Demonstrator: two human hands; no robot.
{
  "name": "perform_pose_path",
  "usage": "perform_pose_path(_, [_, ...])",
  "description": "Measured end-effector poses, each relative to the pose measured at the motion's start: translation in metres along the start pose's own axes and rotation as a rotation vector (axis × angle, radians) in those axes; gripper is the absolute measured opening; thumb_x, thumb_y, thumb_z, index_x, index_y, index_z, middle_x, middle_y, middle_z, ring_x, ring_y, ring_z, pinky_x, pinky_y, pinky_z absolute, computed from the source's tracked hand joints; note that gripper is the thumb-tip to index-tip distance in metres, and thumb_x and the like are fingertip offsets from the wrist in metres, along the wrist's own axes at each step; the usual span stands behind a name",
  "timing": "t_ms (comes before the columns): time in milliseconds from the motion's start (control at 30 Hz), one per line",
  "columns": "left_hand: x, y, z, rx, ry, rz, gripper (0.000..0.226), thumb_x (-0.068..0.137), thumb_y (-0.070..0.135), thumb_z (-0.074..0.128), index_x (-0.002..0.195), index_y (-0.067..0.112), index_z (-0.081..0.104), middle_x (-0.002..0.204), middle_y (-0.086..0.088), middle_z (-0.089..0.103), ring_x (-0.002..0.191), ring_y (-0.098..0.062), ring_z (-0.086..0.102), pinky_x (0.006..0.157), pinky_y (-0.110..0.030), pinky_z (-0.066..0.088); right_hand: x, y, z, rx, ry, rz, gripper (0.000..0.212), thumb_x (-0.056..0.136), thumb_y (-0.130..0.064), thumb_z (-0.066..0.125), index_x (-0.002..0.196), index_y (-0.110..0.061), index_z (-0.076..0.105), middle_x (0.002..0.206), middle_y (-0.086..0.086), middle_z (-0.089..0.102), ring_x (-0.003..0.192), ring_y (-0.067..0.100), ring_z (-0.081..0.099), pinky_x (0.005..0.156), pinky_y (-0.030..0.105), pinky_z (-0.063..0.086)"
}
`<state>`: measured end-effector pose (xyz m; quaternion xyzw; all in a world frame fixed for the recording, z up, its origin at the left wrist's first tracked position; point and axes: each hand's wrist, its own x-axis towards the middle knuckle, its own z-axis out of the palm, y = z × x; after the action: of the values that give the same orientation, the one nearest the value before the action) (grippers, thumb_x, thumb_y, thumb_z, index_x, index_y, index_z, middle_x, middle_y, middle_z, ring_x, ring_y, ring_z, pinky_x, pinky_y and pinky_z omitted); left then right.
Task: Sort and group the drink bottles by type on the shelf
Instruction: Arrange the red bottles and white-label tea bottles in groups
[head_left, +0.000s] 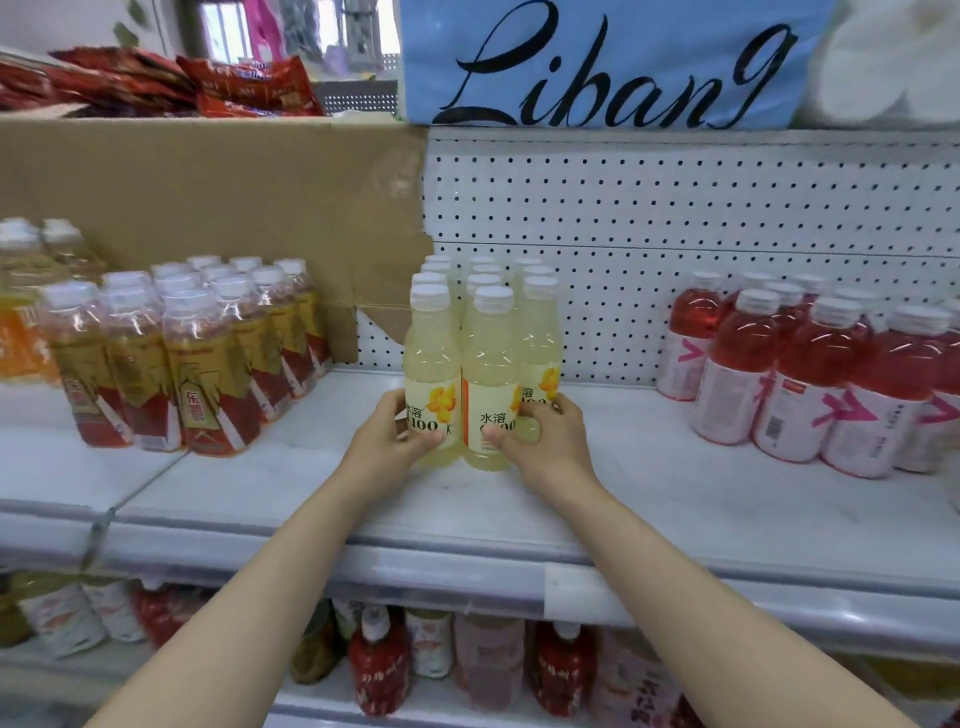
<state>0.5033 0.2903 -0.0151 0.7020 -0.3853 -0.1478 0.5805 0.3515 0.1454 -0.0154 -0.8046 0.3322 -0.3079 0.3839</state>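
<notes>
A cluster of pale yellow drink bottles with white caps stands in rows at the middle of the white shelf (649, 499). My left hand (392, 434) curls round the front left yellow bottle (432, 364) near its base. Around the lower part of the front middle yellow bottle (491, 358), my right hand (543, 436) wraps its fingers. Both bottles stand upright on the shelf. Amber tea bottles with red and gold labels (208, 358) form a group at the left. Red drink bottles with white and pink labels (810, 379) stand grouped at the right.
A cardboard sheet (208, 208) lines the shelf back at left, white pegboard (675, 218) at right. A blue pack with black script (613, 62) and red snack bags (171, 78) lie on top. Orange bottles (21, 332) stand far left. Mixed bottles (436, 654) fill the lower shelf.
</notes>
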Motion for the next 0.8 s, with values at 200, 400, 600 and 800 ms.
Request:
perform_pose_path(200, [0.001, 0.0, -0.002, 0.066, -0.007, -0.031, 0.052, 0.092, 0.017, 0.074, 0.137, 0.02, 0.048, 0.123, 0.005, 0.066, 0.115, -0.014, 0.063, 0.099, -0.034, 0.052, -0.004, -0.005, -0.002, 0.006, -0.008, -0.015, 0.056, 0.086, -0.04, 0.079, 0.136, -0.021, 0.063, 0.161, 0.002, 0.027, 0.147, 0.018, 0.03, 0.112, 0.022, 0.025])
perform_pose_path(400, [-0.008, 0.02, 0.002, 0.262, 0.236, 0.056, 0.074, 0.09, 0.026, 0.076, 0.152, 0.014, 0.036, 0.152, -0.003, 0.045, 0.143, -0.021, 0.038, 0.116, -0.039, 0.035, -0.008, -0.008, -0.011, 0.056, -0.036, -0.01, 0.056, 0.087, -0.044, 0.078, 0.135, -0.022, 0.063, 0.152, -0.005, 0.037, 0.144, 0.012, 0.036, 0.111, 0.02, 0.027])
perform_pose_path(600, [-0.034, 0.091, 0.058, 0.156, 0.48, 0.613, 0.066, 0.093, 0.015, 0.071, 0.149, 0.006, 0.037, 0.156, -0.009, 0.036, 0.15, -0.02, 0.026, 0.123, -0.034, 0.02, -0.011, 0.004, -0.076, 0.115, 0.155, -0.028, 0.043, 0.092, -0.047, 0.071, 0.128, -0.024, 0.067, 0.135, -0.009, 0.059, 0.126, 0.008, 0.053, 0.106, 0.03, 0.042])
perform_pose_path(800, [-0.018, 0.121, 0.174, 0.033, 0.101, 0.497, 0.07, 0.092, 0.037, 0.072, 0.15, 0.018, 0.038, 0.148, 0.009, 0.04, 0.14, -0.014, 0.039, 0.117, -0.043, 0.034, -0.016, 0.049, -0.182, 0.04, 0.517, -0.04, 0.026, 0.095, -0.026, 0.07, 0.12, -0.02, 0.067, 0.123, -0.004, 0.062, 0.11, 0.007, 0.058, 0.097, 0.025, 0.046])
